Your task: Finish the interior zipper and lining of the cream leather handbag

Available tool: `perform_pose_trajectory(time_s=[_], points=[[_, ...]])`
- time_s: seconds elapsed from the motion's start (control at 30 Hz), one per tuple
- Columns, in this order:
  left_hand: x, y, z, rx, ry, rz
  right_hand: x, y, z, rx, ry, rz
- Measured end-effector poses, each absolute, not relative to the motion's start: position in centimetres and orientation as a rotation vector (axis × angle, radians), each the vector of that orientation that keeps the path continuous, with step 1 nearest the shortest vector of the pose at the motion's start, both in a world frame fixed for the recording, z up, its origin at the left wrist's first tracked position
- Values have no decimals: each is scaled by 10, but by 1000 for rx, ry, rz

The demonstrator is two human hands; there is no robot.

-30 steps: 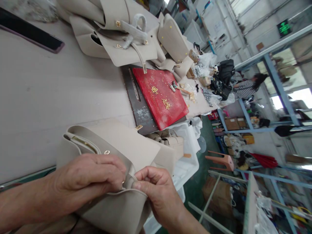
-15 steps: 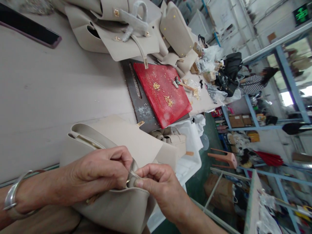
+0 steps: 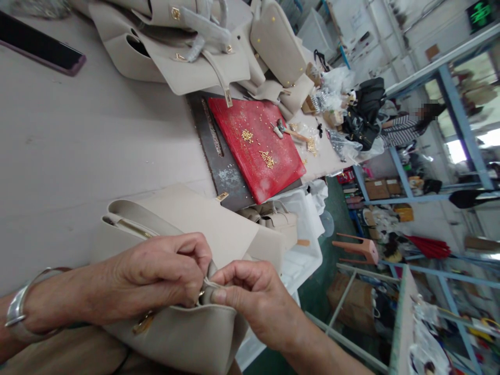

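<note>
Both my hands pinch the bag's strap.
My left hand (image 3: 156, 276) and right hand (image 3: 250, 297) grip one thin strap (image 3: 209, 284) tight — on the beige bag (image 3: 187, 333), at the table (image 3: 78, 156) edge.

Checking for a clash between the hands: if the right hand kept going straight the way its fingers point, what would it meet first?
The right hand points at the left hand across the bag edge. It would likely meet the left fingers first; they look almost touching already, though depth is unclear.
</note>
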State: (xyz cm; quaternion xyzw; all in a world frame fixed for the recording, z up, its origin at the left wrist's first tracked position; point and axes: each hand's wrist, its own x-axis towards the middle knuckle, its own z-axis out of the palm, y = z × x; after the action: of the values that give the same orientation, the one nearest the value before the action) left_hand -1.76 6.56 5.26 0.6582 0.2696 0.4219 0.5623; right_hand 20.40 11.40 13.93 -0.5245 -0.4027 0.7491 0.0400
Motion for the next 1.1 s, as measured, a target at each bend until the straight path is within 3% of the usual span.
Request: perform_pose_trajectory(time_s=[1.1], points=[[-4, 56, 57, 1834, 730, 1218, 205, 118, 160, -1406, -2070, 1831]])
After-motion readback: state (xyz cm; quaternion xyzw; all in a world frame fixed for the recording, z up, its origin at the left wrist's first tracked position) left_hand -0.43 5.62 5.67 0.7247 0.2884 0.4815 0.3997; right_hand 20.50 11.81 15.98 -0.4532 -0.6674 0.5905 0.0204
